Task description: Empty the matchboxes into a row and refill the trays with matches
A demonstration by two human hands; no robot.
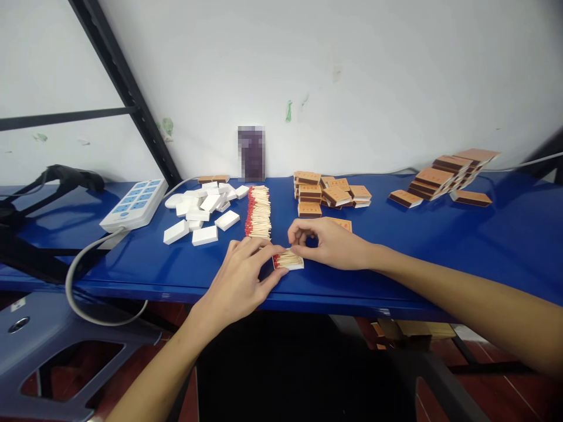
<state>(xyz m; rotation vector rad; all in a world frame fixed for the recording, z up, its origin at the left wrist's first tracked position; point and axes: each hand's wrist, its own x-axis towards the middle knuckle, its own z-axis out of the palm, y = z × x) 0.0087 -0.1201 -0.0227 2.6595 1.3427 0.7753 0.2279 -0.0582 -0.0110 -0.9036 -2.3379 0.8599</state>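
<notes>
A small white tray (295,265) filled with red-tipped matches (287,258) lies near the table's front edge. My left hand (243,272) grips its left end between thumb and fingers. At the tray's right end is my right hand (324,241), fingers curled, thumb and fingertips at the upper right corner; whether it holds a match is too small to tell. Just behind my left hand runs a long row of loose matches (259,212). White trays (204,235) are heaped to the left of the row, and brown matchboxes (309,209) are stacked to its right.
More matchboxes (433,177) lean in a pile at the back right of the blue table (382,234). A white power strip (134,205) with a grey cable stands at the left. A dark pixelated object (252,153) rests against the wall. A blue-grey stool (65,346) is at lower left.
</notes>
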